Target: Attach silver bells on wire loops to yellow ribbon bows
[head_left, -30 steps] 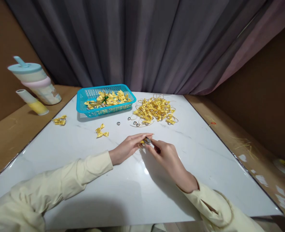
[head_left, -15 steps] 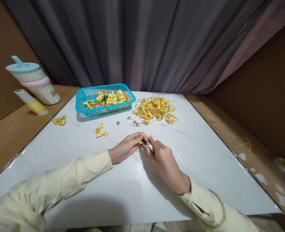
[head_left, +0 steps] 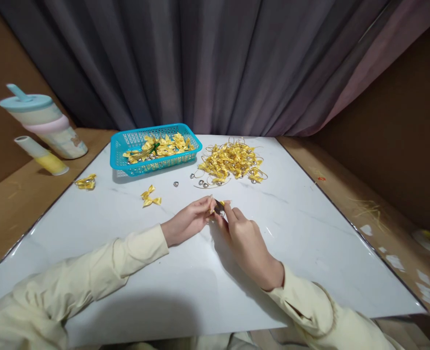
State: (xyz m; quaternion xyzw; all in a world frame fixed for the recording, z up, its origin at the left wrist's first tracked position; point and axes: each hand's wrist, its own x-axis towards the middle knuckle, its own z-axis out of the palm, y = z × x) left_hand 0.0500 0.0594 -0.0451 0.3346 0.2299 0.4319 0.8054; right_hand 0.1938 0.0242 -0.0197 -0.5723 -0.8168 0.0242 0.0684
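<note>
Above the white tabletop my two hands meet, fingertips almost touching. My left hand [head_left: 190, 221] is closed in a pinch on a mostly covered piece of yellow ribbon. Between the thumb and fingers of my right hand [head_left: 249, 243] is a small dark flat object [head_left: 219, 208]; its kind is hidden by the fingers. Two yellow ribbon bows [head_left: 150, 197] lie to the left of my hands. A silver heart-shaped bell or bead [head_left: 176, 184] sits alone beyond them. Farther off is a heap of yellow bows with cords and silver hearts [head_left: 232, 160].
A blue perforated basket [head_left: 118, 165] holds more yellow bows. Another yellow bundle [head_left: 86, 182] rests at the left edge. A tumbler with a straw [head_left: 50, 124] and a spool of yellow thread [head_left: 49, 160] stand left. Paper scraps [head_left: 395, 262] lie right; a curtain [head_left: 200, 63] hangs behind.
My hands have shifted slightly, and the dark object between my fingertips shows more. The view has moved a little to the right; the things on the table stay put.
</note>
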